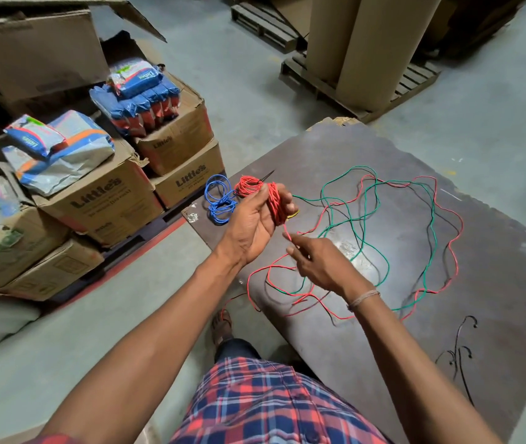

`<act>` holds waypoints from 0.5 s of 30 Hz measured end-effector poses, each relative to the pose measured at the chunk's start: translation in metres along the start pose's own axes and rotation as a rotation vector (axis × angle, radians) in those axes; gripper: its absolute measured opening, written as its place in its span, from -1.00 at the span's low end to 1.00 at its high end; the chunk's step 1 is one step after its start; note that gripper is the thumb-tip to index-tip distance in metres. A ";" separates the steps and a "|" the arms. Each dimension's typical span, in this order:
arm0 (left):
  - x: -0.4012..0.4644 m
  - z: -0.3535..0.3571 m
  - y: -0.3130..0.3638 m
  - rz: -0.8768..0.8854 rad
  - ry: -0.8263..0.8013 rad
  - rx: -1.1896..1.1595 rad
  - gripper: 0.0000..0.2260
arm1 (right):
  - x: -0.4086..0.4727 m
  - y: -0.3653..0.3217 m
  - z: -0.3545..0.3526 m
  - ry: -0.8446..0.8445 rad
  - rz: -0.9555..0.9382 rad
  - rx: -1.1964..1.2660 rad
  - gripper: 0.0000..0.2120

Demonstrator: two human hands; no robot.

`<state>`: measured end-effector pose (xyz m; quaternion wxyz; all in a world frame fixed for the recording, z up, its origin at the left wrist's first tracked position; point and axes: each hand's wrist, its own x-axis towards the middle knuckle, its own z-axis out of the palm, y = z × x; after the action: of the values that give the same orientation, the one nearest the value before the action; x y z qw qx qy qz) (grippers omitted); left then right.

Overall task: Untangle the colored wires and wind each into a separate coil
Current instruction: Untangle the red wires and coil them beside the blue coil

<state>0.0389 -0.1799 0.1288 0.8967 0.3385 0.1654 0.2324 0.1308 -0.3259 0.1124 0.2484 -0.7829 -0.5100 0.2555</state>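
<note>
My left hand [256,219] is raised palm up over the dark board [495,283], with a red wire coil [275,203] wound around its fingers. My right hand [316,262] pinches the red strand [288,236] just below that coil. The rest of the red wire [454,248] trails loose across the board, tangled with a green wire [367,225] and a black wire [431,206]. A blue coil [220,200] and a second red coil [247,186] lie at the board's far left corner. A bit of yellow wire [293,215] shows behind my left hand.
Stacked cardboard boxes [101,200] with blue packets [139,91] stand to the left. Large brown paper rolls [367,43] sit on a pallet [325,84] beyond the board. Another black wire [457,350] lies at the board's near right. My foot [221,325] is on the grey floor.
</note>
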 end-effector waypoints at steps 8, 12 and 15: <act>0.010 -0.004 -0.011 0.108 0.035 0.472 -0.64 | -0.013 -0.024 -0.004 -0.125 -0.081 -0.164 -0.73; 0.002 -0.006 -0.012 0.080 -0.044 0.956 -0.67 | -0.013 -0.036 -0.040 -0.031 -0.048 -0.195 -0.85; -0.005 -0.006 -0.008 0.045 -0.158 1.155 -0.68 | -0.012 -0.033 -0.070 0.023 -0.046 -0.183 -0.89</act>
<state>0.0340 -0.1848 0.1195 0.5713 0.7923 0.1908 0.0976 0.1499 -0.3344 0.1879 0.1874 -0.7932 -0.5464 0.1927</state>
